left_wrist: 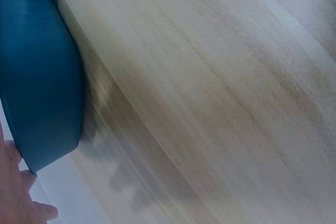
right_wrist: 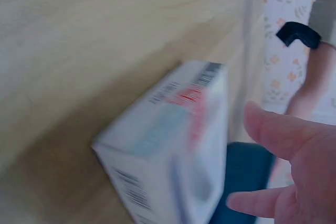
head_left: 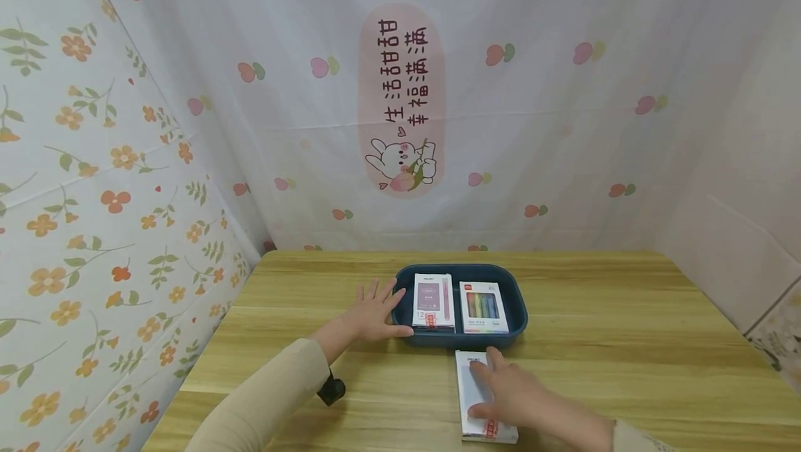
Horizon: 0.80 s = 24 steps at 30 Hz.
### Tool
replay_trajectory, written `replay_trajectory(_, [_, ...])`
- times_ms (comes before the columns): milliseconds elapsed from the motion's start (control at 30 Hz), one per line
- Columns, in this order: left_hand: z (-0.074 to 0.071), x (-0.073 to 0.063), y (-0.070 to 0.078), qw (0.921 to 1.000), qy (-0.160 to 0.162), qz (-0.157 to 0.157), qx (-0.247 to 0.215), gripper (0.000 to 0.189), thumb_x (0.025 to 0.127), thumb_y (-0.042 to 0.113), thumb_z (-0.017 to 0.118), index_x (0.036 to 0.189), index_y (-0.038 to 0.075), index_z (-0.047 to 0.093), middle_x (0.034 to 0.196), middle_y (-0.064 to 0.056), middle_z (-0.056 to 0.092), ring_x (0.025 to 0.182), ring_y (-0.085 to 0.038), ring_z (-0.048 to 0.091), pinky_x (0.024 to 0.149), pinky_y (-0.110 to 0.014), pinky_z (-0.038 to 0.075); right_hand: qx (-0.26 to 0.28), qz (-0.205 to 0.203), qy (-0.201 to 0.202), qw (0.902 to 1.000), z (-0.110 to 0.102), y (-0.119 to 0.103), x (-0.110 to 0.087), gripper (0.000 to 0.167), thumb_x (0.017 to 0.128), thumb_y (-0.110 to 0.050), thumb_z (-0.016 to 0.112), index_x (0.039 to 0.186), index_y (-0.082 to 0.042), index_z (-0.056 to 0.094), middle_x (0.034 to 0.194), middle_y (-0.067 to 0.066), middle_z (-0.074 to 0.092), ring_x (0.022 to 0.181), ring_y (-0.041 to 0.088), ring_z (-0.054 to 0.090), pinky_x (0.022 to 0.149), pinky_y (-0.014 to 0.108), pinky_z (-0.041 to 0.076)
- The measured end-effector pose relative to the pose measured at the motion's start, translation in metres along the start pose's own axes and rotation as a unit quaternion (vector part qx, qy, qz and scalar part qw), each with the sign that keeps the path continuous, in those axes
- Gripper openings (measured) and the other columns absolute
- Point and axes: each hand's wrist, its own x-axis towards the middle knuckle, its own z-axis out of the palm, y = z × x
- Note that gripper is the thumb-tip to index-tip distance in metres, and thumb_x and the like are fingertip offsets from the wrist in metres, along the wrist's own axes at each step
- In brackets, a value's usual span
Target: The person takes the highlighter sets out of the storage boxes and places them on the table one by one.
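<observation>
My left hand (head_left: 372,316), fingers spread, rests at the left rim of a dark blue two-part tray (head_left: 459,342). In the left wrist view its fingertips (left_wrist: 27,179) are right at the tray's edge. A white box with a purple label (head_left: 432,299) lies in the tray's left compartment. The right compartment holds a white box picturing coloured sticks (head_left: 483,307). Over a third white box (head_left: 467,386), which lies in front of the tray, my right hand (head_left: 516,393) spreads its fingers. The right wrist view shows this box's red print and barcode, with thumb and finger apart beside it.
A wood-grain table (head_left: 626,341) carries everything. White printed cloth (head_left: 532,125) hangs behind its back edge, and a flowered cloth (head_left: 125,229) runs along the left. A black strap piece (head_left: 332,389) hangs at my left wrist.
</observation>
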Motion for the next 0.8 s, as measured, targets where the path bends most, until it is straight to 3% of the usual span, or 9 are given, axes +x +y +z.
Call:
replay_trajectory(100, [0.000, 0.000, 0.000, 1.0000, -0.001, -0.001, -0.004, 0.089, 0.080, 0.072, 0.041, 0.147, 0.018, 0.020, 0.154, -0.009, 0.009, 0.137, -0.044, 0.006, 0.104, -0.064, 0.008, -0.010, -0.014, 0.013, 0.9998, -0.014, -0.001, -0.003, 0.069, 0.068, -0.052, 0.073, 0.121, -0.011, 0.058, 0.129, 0.019, 0.046, 0.101, 0.037, 0.053, 0.080, 0.061, 0.043])
replay_trajectory(367, [0.000, 0.000, 0.000, 0.9999, -0.002, 0.001, -0.010, 0.089, 0.080, 0.072, 0.041, 0.147, 0.017, 0.020, 0.154, -0.010, 0.009, 0.137, -0.045, 0.006, 0.104, -0.064, 0.008, -0.075, -0.040, 0.096, 0.9917, -0.049, -0.003, 0.002, 0.065, 0.072, -0.050, 0.071, 0.119, -0.007, 0.059, 0.125, 0.023, 0.051, 0.100, 0.040, 0.050, 0.081, 0.056, 0.044])
replay_trajectory(667, [0.002, -0.001, -0.001, 0.9999, -0.003, 0.005, -0.010, 0.091, 0.079, 0.075, 0.037, 0.148, 0.018, 0.017, 0.154, -0.009, 0.007, 0.136, -0.045, 0.007, 0.104, -0.063, 0.009, -0.093, -0.050, 0.139, 0.9846, -0.066, 0.003, 0.034, 0.063, 0.076, -0.044, 0.070, 0.125, -0.007, 0.055, 0.123, 0.023, 0.051, 0.098, 0.038, 0.050, 0.080, 0.054, 0.046])
replay_trajectory(800, [0.002, -0.001, -0.002, 0.9999, -0.004, 0.002, -0.013, 0.091, 0.078, 0.075, 0.037, 0.148, 0.019, 0.017, 0.154, -0.008, 0.006, 0.136, -0.045, 0.007, 0.104, -0.063, 0.009, -0.086, -0.041, 0.137, 0.9859, -0.066, 0.007, 0.052, 0.063, 0.077, -0.042, 0.070, 0.127, -0.007, 0.053, 0.124, 0.023, 0.050, 0.099, 0.039, 0.049, 0.082, 0.057, 0.044])
